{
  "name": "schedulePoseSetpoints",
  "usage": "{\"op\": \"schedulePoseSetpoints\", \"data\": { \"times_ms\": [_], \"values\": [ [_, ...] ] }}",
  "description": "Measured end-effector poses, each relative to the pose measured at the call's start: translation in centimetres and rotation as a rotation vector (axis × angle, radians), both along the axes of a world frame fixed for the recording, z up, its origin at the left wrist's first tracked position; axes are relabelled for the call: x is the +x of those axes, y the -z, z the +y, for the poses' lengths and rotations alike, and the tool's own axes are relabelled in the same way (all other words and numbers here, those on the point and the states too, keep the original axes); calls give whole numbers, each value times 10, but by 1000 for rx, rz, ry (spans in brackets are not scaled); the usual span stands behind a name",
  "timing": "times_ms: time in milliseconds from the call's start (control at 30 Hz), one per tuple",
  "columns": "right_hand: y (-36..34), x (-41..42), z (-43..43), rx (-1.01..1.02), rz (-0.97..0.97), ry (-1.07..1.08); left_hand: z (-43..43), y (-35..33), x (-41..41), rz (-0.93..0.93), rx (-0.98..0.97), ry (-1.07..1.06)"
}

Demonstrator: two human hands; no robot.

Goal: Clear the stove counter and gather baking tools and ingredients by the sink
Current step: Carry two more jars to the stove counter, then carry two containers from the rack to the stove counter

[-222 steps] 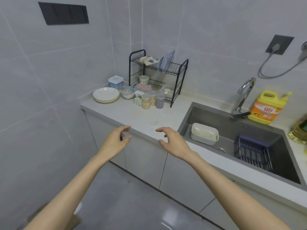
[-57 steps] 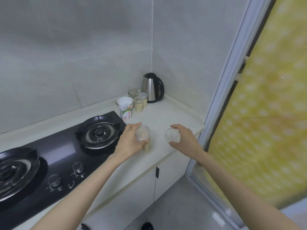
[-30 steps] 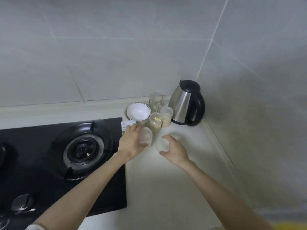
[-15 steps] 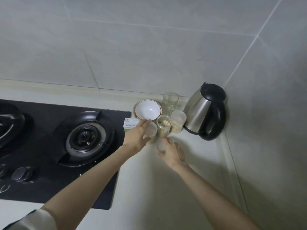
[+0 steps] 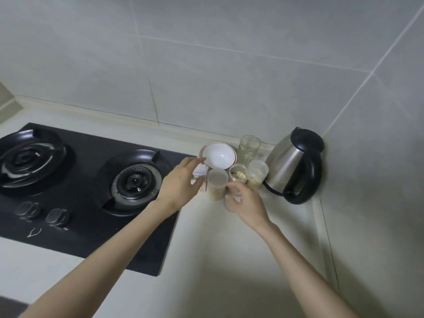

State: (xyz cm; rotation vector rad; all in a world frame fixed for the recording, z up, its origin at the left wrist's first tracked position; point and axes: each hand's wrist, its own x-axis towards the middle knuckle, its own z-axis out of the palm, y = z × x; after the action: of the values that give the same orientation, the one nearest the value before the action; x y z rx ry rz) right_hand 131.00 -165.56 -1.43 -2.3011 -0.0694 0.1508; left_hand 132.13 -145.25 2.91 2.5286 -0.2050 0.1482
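Note:
Beside the black gas stove (image 5: 75,216), a cluster stands on the counter: a white bowl (image 5: 218,155), an empty glass (image 5: 249,146), an open jar of oats (image 5: 238,176), a lidded jar (image 5: 258,173) and a small milk carton (image 5: 199,174). A lidded plastic jar of grains (image 5: 216,183) stands in front of them. My left hand (image 5: 181,181) hovers just left of that jar with fingers spread, holding nothing. My right hand (image 5: 244,203) curls round a translucent jar (image 5: 229,203) low at the counter, which it mostly hides.
A steel kettle (image 5: 290,165) with a black handle fills the corner to the right of the jars. Tiled walls close the back and right. The pale counter (image 5: 229,260) runs toward me between stove and wall.
My left hand has let go of the lidded jar, which now stands by the carton, and its fingers have opened. My right hand has lowered its jar next to it.

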Motion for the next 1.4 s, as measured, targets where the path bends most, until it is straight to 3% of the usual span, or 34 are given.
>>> {"op": "schedulePoseSetpoints", "data": {
  "times_ms": [267, 633, 1033, 1400],
  "values": [
    [-57, 2, 70, 119, -80, -243, 91, -30, -65, 2, -50, -248],
    [-88, -77, 272, 44, -181, -817, 242, -47, -250, 39, -72, -766],
    [-114, -303, 526, 80, -242, -1335, 396, -74, -547, -33, -98, -1271],
    [-128, -491, 682, 130, -228, -1657, 472, -89, -753, -107, -141, -1612]
  ]
}}
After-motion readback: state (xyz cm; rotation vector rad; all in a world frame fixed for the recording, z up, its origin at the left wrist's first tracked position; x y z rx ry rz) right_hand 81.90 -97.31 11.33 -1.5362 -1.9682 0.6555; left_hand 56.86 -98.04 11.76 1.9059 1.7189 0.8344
